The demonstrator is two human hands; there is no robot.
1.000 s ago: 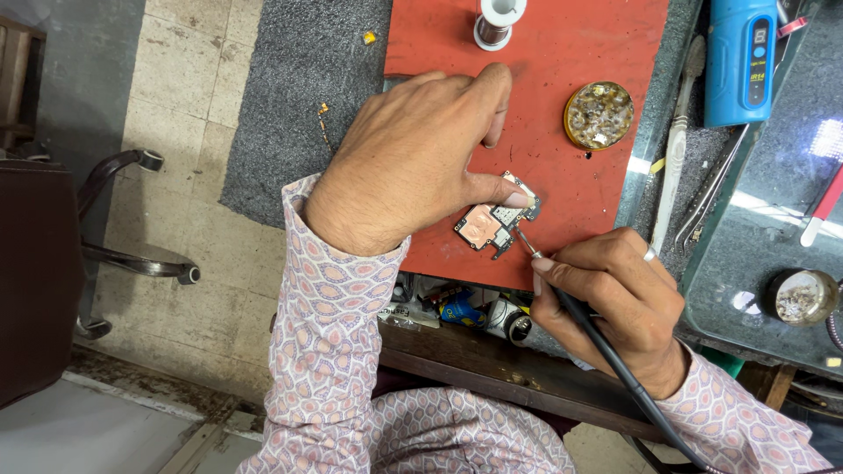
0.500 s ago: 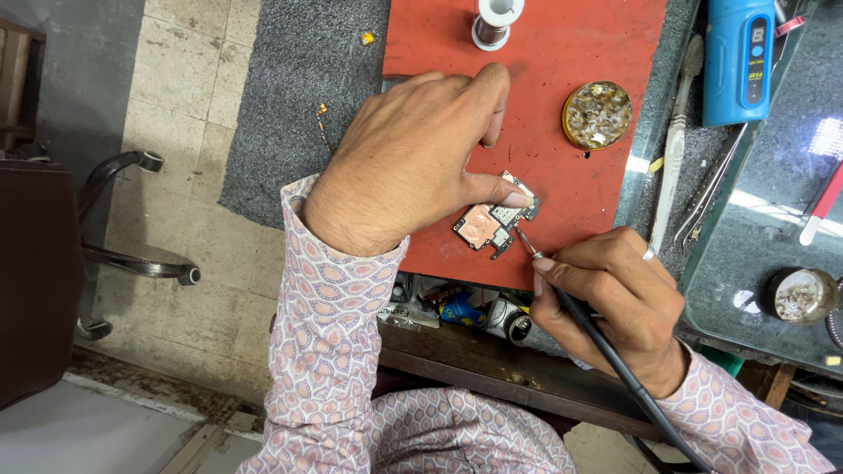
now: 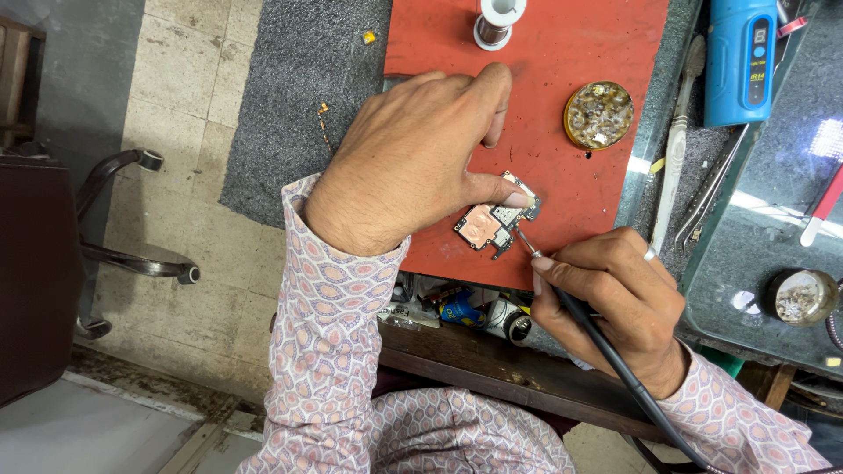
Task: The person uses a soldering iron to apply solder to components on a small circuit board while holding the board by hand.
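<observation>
The left hand lies palm down on the red mat, fingers spread, its thumb pressing the far edge of a small circuit board and pinning it flat. The board sits near the mat's near edge, just right of the left wrist, with a copper-coloured shield on its left part and darker parts on its right.

The right hand is closed like a pen grip around a soldering iron. The iron's thin metal tip touches the right near corner of the board, and its black cord runs down to the right, past the wrist. A ring shows on one finger of this hand.

On the mat's far edge stands a solder spool. A round brass tin of tip cleaner sits far right on the mat, well apart from the board. Right of the mat, on the desk, lie tweezers and a blue tool, with a small round dish near the right edge. A chair arm shows at the left, over the tiled floor.
</observation>
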